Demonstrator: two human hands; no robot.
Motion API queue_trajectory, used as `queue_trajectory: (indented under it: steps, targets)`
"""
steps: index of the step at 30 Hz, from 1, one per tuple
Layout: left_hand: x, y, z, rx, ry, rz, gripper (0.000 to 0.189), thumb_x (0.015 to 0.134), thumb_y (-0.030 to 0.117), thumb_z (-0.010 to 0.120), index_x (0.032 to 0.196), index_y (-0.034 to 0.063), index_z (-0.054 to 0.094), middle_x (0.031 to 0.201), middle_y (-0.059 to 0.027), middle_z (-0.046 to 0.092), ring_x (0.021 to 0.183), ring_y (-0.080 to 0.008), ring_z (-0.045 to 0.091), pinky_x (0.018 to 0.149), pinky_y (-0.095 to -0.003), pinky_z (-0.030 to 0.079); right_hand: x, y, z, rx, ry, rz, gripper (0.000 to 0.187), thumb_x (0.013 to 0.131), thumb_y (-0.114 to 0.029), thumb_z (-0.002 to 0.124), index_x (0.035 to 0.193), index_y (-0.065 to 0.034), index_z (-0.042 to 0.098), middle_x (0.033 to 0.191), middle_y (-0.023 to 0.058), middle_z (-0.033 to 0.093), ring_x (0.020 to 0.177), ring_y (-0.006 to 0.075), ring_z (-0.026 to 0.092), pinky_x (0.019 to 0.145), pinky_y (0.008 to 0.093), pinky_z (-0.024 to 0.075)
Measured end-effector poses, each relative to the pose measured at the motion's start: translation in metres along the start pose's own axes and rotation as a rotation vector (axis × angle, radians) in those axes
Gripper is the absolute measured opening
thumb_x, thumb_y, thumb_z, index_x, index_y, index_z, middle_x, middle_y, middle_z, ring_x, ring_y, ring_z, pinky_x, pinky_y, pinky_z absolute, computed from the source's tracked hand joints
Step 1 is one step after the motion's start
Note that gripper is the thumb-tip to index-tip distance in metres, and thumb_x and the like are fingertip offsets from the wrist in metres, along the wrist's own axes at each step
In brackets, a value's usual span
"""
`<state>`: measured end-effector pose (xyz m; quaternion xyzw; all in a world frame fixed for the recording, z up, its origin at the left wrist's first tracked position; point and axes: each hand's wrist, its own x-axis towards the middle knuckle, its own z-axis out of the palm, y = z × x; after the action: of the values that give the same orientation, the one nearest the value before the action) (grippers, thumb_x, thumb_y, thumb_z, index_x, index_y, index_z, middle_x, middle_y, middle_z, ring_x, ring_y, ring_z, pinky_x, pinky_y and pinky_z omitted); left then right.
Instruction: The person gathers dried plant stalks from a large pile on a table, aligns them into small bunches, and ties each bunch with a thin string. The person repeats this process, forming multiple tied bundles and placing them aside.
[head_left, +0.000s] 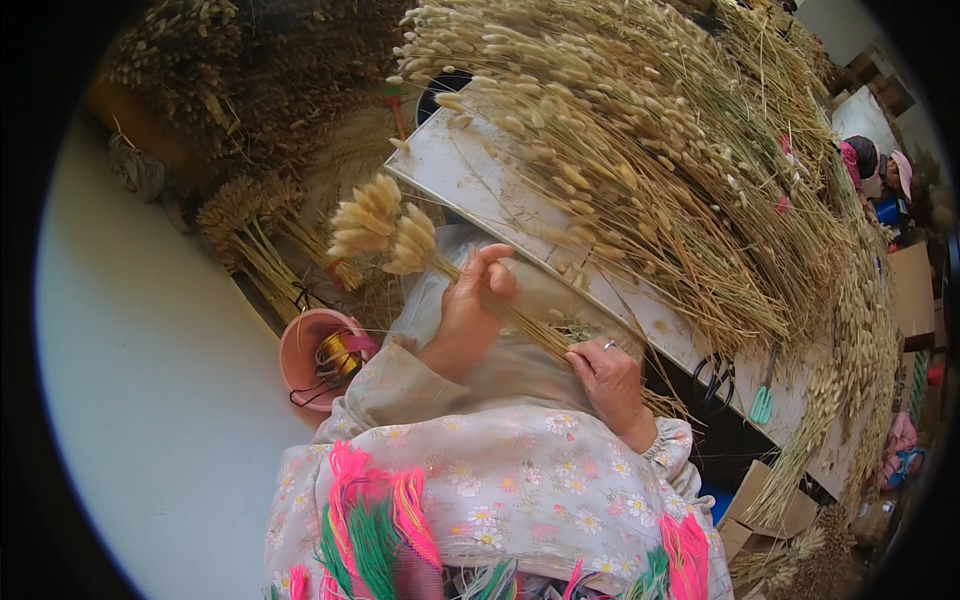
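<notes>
A small bunch of dried bunny tail grass (364, 225) lies across my lap, its fluffy cream heads pointing up and to the left. My left hand (472, 307) is around the stems just below the heads, with the fingers curled and partly blurred. Farther down, the lower stems (551, 341) are pinched between the thumb and fingers of my right hand (611, 382), which wears a ring. Beyond my hands, a large heap of loose bunny tail grass (645, 172) covers much of the white table (442, 154).
Black-handled scissors (712, 381) and a teal-handled tool (761, 405) lie at the table's near edge. A pink bucket (306, 352) with golden wire stands left, near tied bunches (259, 247). A cardboard box (772, 499) sits at lower right; a person (862, 161) is beyond the heap.
</notes>
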<state>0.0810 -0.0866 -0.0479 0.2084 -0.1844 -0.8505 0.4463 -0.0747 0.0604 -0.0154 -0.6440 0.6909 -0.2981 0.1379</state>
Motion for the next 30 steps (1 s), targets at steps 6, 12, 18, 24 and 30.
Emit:
queue_trajectory:
  steps: [6, 12, 18, 24, 30]
  targets:
    - [-0.003, 0.008, -0.013, -0.081, 0.048, -0.059, 0.032, 0.102, 0.038, 0.043, 0.092, 0.01, 0.055, 0.051, 0.0069, 0.02, 0.043, -0.0065, 0.018, 0.041, -0.0234, 0.019, 0.041, 0.029, -0.014, -0.181, 0.171, -0.047, 0.014, 0.083, -0.018, 0.069, 0.092, -0.0078, 0.064, 0.087, 0.0106, 0.063, 0.078, 0.0314, 0.062, 0.068, 0.0403, 0.0493]
    - [-0.004, 0.009, -0.018, -0.109, 0.103, -0.04, 0.034, 0.101, 0.04, 0.045, 0.088, 0.0096, 0.053, 0.049, 0.0065, 0.02, 0.041, -0.0066, 0.017, 0.04, -0.0245, 0.018, 0.084, 0.065, -0.006, -0.588, -0.009, 0.007, 0.016, 0.081, -0.016, 0.069, 0.087, -0.0077, 0.058, 0.094, 0.0086, 0.06, 0.092, 0.0262, 0.058, 0.08, 0.0398, 0.0439]
    - [-0.004, 0.011, -0.018, -0.155, 0.259, -0.049, 0.03, 0.1, 0.037, 0.048, 0.09, 0.009, 0.054, 0.05, 0.0065, 0.02, 0.041, -0.0067, 0.017, 0.041, -0.0245, 0.018, 0.075, 0.054, -0.019, -0.552, 0.143, -0.113, 0.011, 0.083, -0.012, 0.067, 0.087, -0.0075, 0.058, 0.085, 0.0093, 0.062, 0.084, 0.0283, 0.06, 0.08, 0.04, 0.0445]
    - [-0.002, 0.014, -0.018, -0.143, 0.318, -0.035, 0.023, 0.097, 0.031, 0.056, 0.105, 0.0097, 0.06, 0.052, 0.0075, 0.023, 0.044, -0.0057, 0.02, 0.043, -0.0236, 0.019, 0.048, 0.031, -0.029, -0.26, 0.117, -0.105, 0.008, 0.085, -0.01, 0.065, 0.089, -0.0075, 0.059, 0.08, 0.0109, 0.062, 0.073, 0.0322, 0.06, 0.066, 0.0404, 0.0472]
    - [0.006, 0.026, -0.017, -0.127, 0.282, 0.058, 0.026, 0.092, 0.022, 0.063, 0.115, 0.011, 0.06, 0.053, 0.0086, 0.022, 0.045, -0.0045, 0.02, 0.042, -0.0233, 0.017, 0.015, 0.023, -0.033, -0.181, -0.019, 0.028, 0.007, 0.086, -0.01, 0.065, 0.089, -0.0066, 0.059, 0.076, 0.0145, 0.062, 0.07, 0.0354, 0.061, 0.062, 0.0428, 0.0472]
